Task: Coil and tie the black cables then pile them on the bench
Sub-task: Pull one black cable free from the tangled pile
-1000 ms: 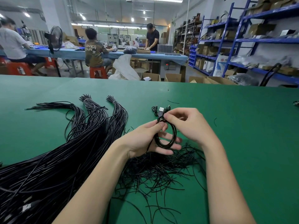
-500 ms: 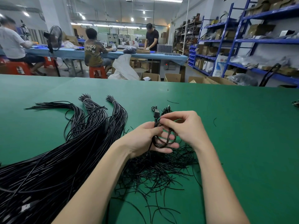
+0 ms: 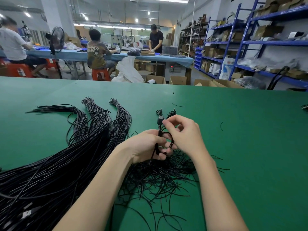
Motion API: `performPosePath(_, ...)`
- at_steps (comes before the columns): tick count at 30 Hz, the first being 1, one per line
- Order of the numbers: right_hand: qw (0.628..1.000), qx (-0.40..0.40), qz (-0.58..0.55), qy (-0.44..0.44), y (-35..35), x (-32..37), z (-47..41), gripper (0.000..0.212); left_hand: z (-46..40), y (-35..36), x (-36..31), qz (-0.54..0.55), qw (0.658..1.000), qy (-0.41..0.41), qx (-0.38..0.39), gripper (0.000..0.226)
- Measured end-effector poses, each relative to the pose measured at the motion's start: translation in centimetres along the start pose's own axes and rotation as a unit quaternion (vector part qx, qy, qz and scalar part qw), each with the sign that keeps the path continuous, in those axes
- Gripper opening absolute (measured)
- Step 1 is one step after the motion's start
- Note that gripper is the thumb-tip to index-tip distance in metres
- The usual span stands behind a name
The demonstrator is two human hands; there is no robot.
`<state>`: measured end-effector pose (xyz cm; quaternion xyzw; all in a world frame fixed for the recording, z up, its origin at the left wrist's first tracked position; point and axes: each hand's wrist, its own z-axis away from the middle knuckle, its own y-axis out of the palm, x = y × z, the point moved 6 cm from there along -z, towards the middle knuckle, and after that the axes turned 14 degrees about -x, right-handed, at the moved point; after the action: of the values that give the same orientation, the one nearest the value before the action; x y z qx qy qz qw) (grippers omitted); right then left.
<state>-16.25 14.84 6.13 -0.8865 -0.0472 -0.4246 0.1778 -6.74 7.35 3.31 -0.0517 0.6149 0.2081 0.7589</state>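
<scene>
My left hand (image 3: 148, 145) grips a small coil of black cable (image 3: 168, 139) above the green bench (image 3: 241, 139). The cable's USB plug (image 3: 160, 120) sticks up out of the coil. My right hand (image 3: 183, 133) pinches the coil's upper part just right of the plug, fingers curled. A few coiled cables (image 3: 166, 112) lie on the bench just beyond my hands. A big bundle of long straight black cables (image 3: 66, 155) spreads across the left of the bench. Short black tie wires (image 3: 158, 177) lie loose under my hands.
A single stray wire (image 3: 221, 126) lies right of my hands, another small black item (image 3: 305, 107) at the bench's right edge. Beyond the far edge are cardboard boxes (image 3: 176, 80), blue shelving (image 3: 250, 47) and people working at a blue table (image 3: 106, 55).
The coil has been squeezed narrower between my hands. My right hand has shifted from the coil's side up to its top near the plug, and the plug now stands upright.
</scene>
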Motion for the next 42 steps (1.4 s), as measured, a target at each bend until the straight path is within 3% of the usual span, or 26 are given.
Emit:
performPosePath(5, 0.984, 0.072, 0.124, 0.102, 0.1, -0.6, -0.3, 0.056, -0.5, -0.1, -0.1, -0.030, 0.998, 0.036, -0.050, 0.019)
performPosePath(7, 0.972, 0.100, 0.193, 0.088, 0.3, 0.1, -0.1, 0.065, -0.6, -0.1, -0.1, -0.067, 0.993, 0.058, -0.084, 0.018)
performPosePath(10, 0.956, 0.109, 0.269, 0.049, 0.6, 0.9, -0.1, 0.065, -0.4, 0.1, -0.6, -0.177, 0.970, 0.114, -0.119, 0.026)
performPosePath(14, 0.939, 0.132, 0.317, 0.029, 0.9, 0.5, 0.1, 0.054, -0.1, 1.0, -0.7, -0.271, 0.945, 0.157, -0.091, 0.025)
performPosePath(17, 0.958, 0.088, 0.271, 0.025, 0.7, 0.3, 0.1, 0.050, -0.2, 1.0, -1.2, -0.285, 0.934, 0.191, -0.102, 0.025)
performPosePath(19, 0.971, 0.036, 0.235, 0.010, 0.5, 0.3, 0.1, 0.052, -0.5, 1.0, -1.3, -0.235, 0.948, 0.187, -0.102, 0.023)
performPosePath(23, 0.976, 0.025, 0.217, 0.014, 0.8, -0.8, 0.1, 0.047, -1.0, 0.5, -0.5, -0.136, 0.978, 0.128, -0.098, 0.022)
performPosePath(28, 0.980, 0.008, 0.195, 0.027, 0.7, -1.7, 0.0, 0.048, -1.6, -0.3, 0.1, -0.041, 0.990, 0.063, -0.119, 0.011)
performPosePath(33, 0.992, -0.059, 0.111, 0.022, 0.0, -1.3, -0.1, 0.055, -1.3, -0.2, -0.3, -0.057, 0.988, 0.098, -0.102, 0.016)
performPosePath(38, 0.994, -0.038, 0.076, 0.063, 0.1, -2.0, -0.2, 0.053, -0.7, -0.3, -1.1, -0.077, 0.981, 0.145, -0.102, 0.015)
performPosePath(42, 0.996, 0.007, 0.026, 0.079, 0.6, -1.7, 0.4, 0.048, -0.6, -0.7, -0.8, -0.001, 0.992, 0.092, -0.082, 0.013)
